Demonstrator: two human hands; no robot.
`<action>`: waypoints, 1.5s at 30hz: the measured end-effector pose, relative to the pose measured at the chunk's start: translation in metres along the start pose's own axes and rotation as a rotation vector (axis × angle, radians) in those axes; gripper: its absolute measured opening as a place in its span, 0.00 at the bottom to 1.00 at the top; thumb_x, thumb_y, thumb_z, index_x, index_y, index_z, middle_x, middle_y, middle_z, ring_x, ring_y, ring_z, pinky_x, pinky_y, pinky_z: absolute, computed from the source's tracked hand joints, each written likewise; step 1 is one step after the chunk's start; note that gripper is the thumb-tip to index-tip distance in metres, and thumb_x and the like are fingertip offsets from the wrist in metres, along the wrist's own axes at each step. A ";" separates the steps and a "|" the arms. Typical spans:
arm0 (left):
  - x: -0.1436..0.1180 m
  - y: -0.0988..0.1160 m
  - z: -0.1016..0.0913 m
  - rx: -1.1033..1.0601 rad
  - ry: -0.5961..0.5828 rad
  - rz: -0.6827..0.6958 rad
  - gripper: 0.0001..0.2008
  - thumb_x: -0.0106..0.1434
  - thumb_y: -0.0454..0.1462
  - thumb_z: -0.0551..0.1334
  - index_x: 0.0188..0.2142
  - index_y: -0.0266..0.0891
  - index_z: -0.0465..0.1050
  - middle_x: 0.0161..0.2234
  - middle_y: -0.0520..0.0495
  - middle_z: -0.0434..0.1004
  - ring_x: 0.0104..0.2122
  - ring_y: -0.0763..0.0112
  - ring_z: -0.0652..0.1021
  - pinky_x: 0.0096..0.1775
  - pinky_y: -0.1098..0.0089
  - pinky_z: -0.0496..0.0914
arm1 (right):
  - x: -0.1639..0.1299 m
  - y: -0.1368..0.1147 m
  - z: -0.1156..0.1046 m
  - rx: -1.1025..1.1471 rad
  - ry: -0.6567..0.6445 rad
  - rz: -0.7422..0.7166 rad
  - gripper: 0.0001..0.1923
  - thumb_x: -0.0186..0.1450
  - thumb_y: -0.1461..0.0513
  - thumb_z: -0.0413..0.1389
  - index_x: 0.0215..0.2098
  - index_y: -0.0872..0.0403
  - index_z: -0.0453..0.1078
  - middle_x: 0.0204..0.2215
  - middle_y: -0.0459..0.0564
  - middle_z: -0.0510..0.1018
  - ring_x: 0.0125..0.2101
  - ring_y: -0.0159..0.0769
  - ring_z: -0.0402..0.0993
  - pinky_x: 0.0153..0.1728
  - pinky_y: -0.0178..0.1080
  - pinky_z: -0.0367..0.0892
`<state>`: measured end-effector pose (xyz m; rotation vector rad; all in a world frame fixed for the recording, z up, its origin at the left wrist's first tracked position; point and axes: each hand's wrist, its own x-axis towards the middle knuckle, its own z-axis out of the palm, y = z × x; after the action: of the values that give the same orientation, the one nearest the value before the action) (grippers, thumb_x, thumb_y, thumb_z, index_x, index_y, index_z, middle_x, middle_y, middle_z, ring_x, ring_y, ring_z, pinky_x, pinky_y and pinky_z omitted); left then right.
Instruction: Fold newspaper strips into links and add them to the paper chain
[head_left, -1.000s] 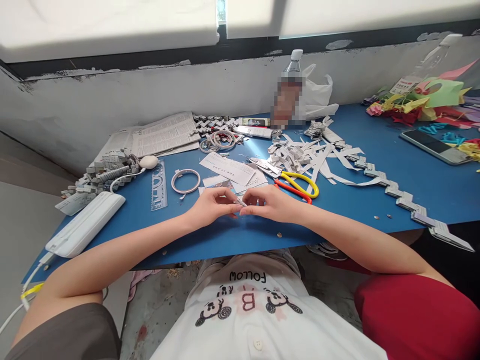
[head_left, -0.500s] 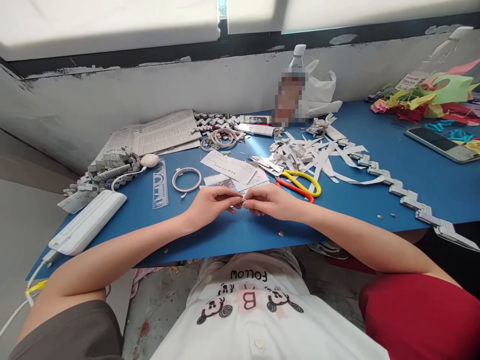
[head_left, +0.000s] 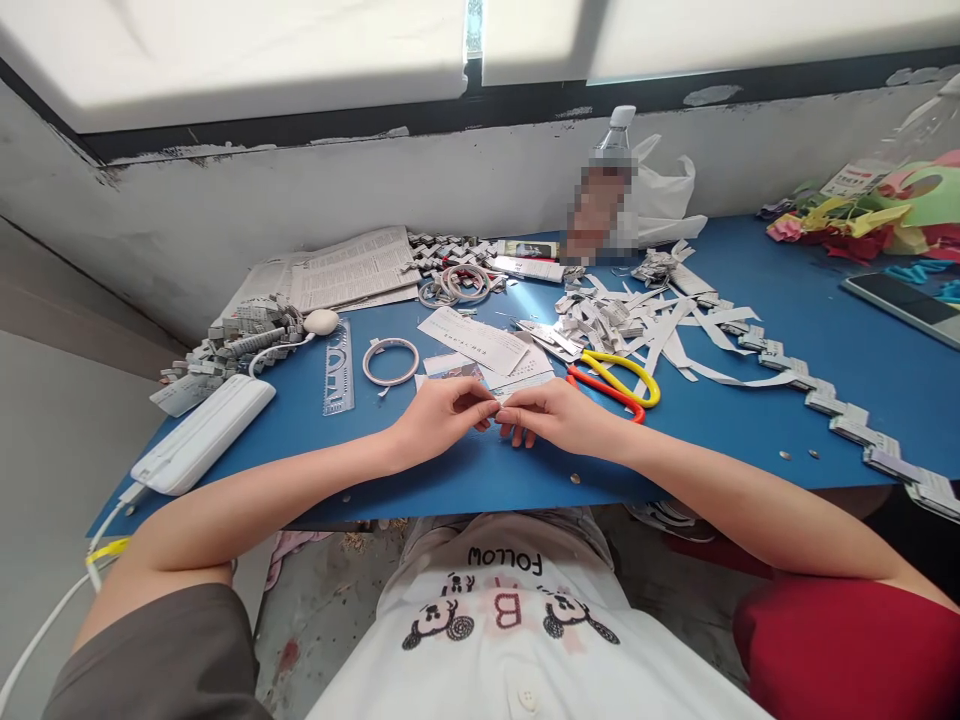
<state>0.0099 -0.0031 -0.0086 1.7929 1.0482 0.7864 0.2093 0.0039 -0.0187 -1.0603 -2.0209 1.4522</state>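
My left hand (head_left: pixel 444 418) and my right hand (head_left: pixel 559 415) meet fingertip to fingertip just above the table. Both are closed in a pinch, thumb against forefinger. A tiny whitish piece seems to show between the tips, mostly hidden by the fingers. Beyond them lie a printed paper strip (head_left: pixel 474 340) and other paper pieces. Scissors (head_left: pixel 619 372) with one yellow and one red handle rest beside my right hand, blades pointing away to the left. A roll of tape (head_left: pixel 391 362) lies flat to the left of my left hand.
On the blue table (head_left: pixel 480 480) are a clear ruler (head_left: pixel 339 370), a white power strip (head_left: pixel 202 435) and folded newspaper (head_left: pixel 352 270). Loose paper strips (head_left: pixel 607 315) are heaped behind the scissors. A folded paper chain (head_left: pixel 840 412) runs right, towards a phone (head_left: pixel 904 305). A bottle (head_left: pixel 619 140) stands behind.
The view has shifted, so everything sits slightly further right and a little lower. My hands stay together at the fingertips; the right hand's lower fingers show more spread.
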 end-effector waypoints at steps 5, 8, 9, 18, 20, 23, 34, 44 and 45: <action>0.000 -0.001 -0.002 0.137 -0.006 0.081 0.09 0.62 0.41 0.61 0.32 0.37 0.74 0.25 0.49 0.78 0.25 0.71 0.79 0.31 0.72 0.74 | -0.003 0.001 0.001 -0.093 0.067 -0.070 0.14 0.65 0.57 0.53 0.26 0.56 0.72 0.21 0.46 0.75 0.21 0.29 0.71 0.24 0.32 0.67; -0.002 -0.003 -0.004 0.226 -0.012 0.137 0.08 0.63 0.39 0.60 0.32 0.38 0.75 0.26 0.50 0.78 0.24 0.73 0.79 0.31 0.73 0.73 | -0.003 0.002 0.002 -0.079 0.064 -0.076 0.14 0.65 0.55 0.54 0.27 0.56 0.72 0.21 0.47 0.76 0.21 0.29 0.70 0.23 0.32 0.66; -0.003 -0.004 -0.004 0.249 -0.015 0.154 0.08 0.63 0.39 0.60 0.32 0.38 0.75 0.26 0.50 0.78 0.24 0.73 0.78 0.32 0.73 0.73 | -0.002 0.002 0.002 -0.048 0.055 -0.066 0.14 0.64 0.54 0.55 0.28 0.56 0.73 0.23 0.47 0.77 0.22 0.30 0.70 0.22 0.32 0.66; 0.020 0.003 -0.058 0.531 0.047 -0.002 0.12 0.64 0.43 0.57 0.37 0.39 0.76 0.26 0.50 0.78 0.24 0.70 0.77 0.33 0.71 0.69 | 0.002 0.002 0.000 0.140 0.075 0.005 0.11 0.62 0.56 0.58 0.36 0.56 0.74 0.28 0.48 0.78 0.26 0.32 0.74 0.31 0.37 0.72; 0.031 0.001 -0.096 0.698 0.250 -0.137 0.12 0.63 0.41 0.57 0.38 0.37 0.77 0.28 0.47 0.79 0.26 0.67 0.77 0.32 0.69 0.68 | 0.002 0.002 -0.002 0.164 0.107 0.016 0.11 0.62 0.56 0.58 0.38 0.56 0.72 0.28 0.48 0.78 0.26 0.32 0.74 0.31 0.36 0.72; 0.042 -0.013 -0.150 0.847 0.350 -0.363 0.11 0.58 0.42 0.62 0.36 0.38 0.78 0.26 0.45 0.79 0.25 0.63 0.76 0.29 0.68 0.67 | 0.004 0.003 -0.004 0.178 0.111 -0.004 0.10 0.62 0.56 0.57 0.37 0.55 0.69 0.28 0.48 0.77 0.27 0.32 0.73 0.29 0.36 0.72; 0.048 -0.038 -0.160 0.790 0.004 -0.477 0.08 0.52 0.39 0.65 0.33 0.41 0.76 0.32 0.48 0.80 0.24 0.67 0.78 0.25 0.72 0.68 | 0.000 0.001 -0.004 0.013 0.102 -0.053 0.11 0.63 0.55 0.55 0.39 0.54 0.69 0.33 0.48 0.77 0.27 0.32 0.74 0.29 0.37 0.73; 0.045 -0.030 -0.158 0.740 0.435 -0.258 0.05 0.57 0.38 0.62 0.33 0.39 0.70 0.46 0.42 0.78 0.40 0.59 0.79 0.39 0.66 0.71 | 0.001 0.004 -0.008 -0.186 0.224 -0.264 0.11 0.63 0.57 0.56 0.41 0.53 0.72 0.33 0.49 0.80 0.32 0.34 0.76 0.33 0.36 0.72; 0.044 -0.027 -0.153 0.691 0.487 -0.187 0.05 0.57 0.38 0.63 0.32 0.39 0.70 0.49 0.41 0.76 0.45 0.58 0.77 0.43 0.65 0.71 | 0.001 0.004 -0.008 -0.187 0.219 -0.267 0.11 0.63 0.57 0.56 0.41 0.54 0.72 0.33 0.49 0.80 0.32 0.34 0.76 0.33 0.36 0.72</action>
<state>-0.1072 0.1004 0.0320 2.0576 1.9638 0.8229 0.2153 0.0100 -0.0197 -0.9323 -2.0745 0.9851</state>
